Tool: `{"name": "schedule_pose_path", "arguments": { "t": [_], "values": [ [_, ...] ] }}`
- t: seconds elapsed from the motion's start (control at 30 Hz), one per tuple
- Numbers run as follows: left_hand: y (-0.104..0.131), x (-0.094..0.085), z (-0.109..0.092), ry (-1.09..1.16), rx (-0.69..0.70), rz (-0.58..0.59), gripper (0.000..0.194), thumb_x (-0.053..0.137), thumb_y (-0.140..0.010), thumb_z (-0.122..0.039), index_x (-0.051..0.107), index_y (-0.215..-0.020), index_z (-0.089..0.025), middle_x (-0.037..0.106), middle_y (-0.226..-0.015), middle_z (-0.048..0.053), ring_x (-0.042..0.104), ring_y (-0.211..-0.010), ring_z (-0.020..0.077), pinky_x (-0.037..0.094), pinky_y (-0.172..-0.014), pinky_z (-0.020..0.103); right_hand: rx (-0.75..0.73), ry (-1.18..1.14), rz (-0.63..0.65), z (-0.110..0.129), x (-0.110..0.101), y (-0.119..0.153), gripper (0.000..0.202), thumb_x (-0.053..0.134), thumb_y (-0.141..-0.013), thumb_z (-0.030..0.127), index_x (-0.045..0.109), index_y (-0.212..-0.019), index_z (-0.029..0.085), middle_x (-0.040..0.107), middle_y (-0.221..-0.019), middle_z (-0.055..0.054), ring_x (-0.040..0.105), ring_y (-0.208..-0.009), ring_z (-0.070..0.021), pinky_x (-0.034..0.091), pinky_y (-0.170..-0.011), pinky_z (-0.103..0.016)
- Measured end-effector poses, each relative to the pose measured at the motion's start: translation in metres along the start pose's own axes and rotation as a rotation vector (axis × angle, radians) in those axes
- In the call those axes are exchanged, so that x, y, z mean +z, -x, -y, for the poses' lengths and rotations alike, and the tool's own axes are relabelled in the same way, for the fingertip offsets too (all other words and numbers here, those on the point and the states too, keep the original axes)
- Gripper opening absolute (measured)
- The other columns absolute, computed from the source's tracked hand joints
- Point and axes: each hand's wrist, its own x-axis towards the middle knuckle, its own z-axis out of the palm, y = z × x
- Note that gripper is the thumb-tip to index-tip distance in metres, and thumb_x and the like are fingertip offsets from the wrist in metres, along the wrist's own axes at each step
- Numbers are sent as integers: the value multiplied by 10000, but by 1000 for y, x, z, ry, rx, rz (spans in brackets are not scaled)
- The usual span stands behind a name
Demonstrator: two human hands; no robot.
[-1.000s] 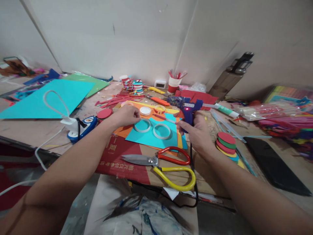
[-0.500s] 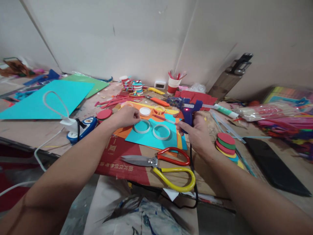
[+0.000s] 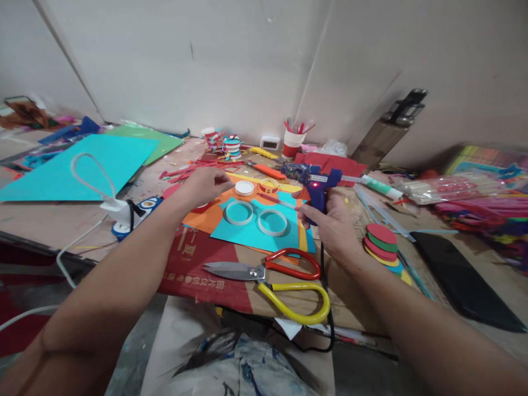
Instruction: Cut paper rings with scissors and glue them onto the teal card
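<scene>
My right hand [image 3: 336,223] is closed round the handle of a blue hot glue gun [image 3: 317,195], whose small red light is on. A glue stick sticks out of its back. My left hand [image 3: 210,187] hovers over the orange sheet [image 3: 200,221], its fingers stretched towards a round white lid-like piece [image 3: 245,188]; contact is not clear. A red round edge shows beneath this hand. Two white paper rings [image 3: 239,222] stand on a turquoise sheet [image 3: 256,239]. Behind them are an orange-and-white ring [image 3: 268,186] and a thin red-handled tool [image 3: 276,201].
Large scissors [image 3: 251,270] with red and yellow handles lie in front. On the right are stacked coloured discs [image 3: 380,242], a black phone [image 3: 466,280] and a bottle [image 3: 383,132]. A blue power strip [image 3: 144,212] sits left; a red-and-white cup [image 3: 292,144] stands at the back.
My left hand has moved left and slightly away from me, from beside the near white ring, and its fingers have straightened. My right hand and the glue gun have stayed in place.
</scene>
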Motion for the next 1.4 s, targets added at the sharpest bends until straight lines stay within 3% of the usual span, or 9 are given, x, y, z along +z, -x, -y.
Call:
{"name": "schedule_pose_path", "arguments": {
  "t": [0.13,0.27,0.5,0.8,0.93,1.4],
  "values": [
    [1,-4,0,128,40,95,339,565,-827,-459,702,-880,-153,715,-853,52,604,-746,147,413,-644,239,-19,0,16,1,0,0,335,685,-740,290,487,-1000,220,662,-1018,-39,562,-614,-107,441,-449,-240],
    [2,-2,2,191,148,191,376,639,-775,-489,715,-977,-182,708,-974,49,610,-845,145,440,-721,227,-2,15,31,0,-1,0,351,686,-744,305,489,-1022,222,654,-1044,-42,576,-664,-118,455,-464,-233],
    [1,1,12,148,196,279,462,675,-750,-488,685,-1115,-204,667,-1059,51,585,-910,152,434,-785,245,34,52,33,-6,-2,0,376,695,-740,322,489,-1036,217,616,-746,31,519,-534,-103,444,-453,-245],
    [7,15,7,120,210,267,665,788,-608,-481,640,-1211,-242,590,-1263,71,529,-1163,257,419,-976,334,43,119,77,-11,-2,4,418,671,-783,320,498,-1154,236,581,-729,31,544,-573,-139,444,-459,-264],
    [8,19,9,116,247,237,683,793,-613,-490,623,-1231,-255,562,-1292,72,498,-1212,260,379,-1040,351,27,137,85,-14,-2,6,431,659,-794,313,500,-1188,241,625,-868,-6,556,-613,-143,452,-481,-273],
    [10,17,5,112,292,256,592,770,-662,-481,649,-1197,-257,581,-1252,69,504,-1182,253,393,-1017,349,42,134,103,-17,-1,6,495,659,-788,297,469,-1242,238,634,-978,-36,555,-644,-135,449,-476,-258]
  ]
}}
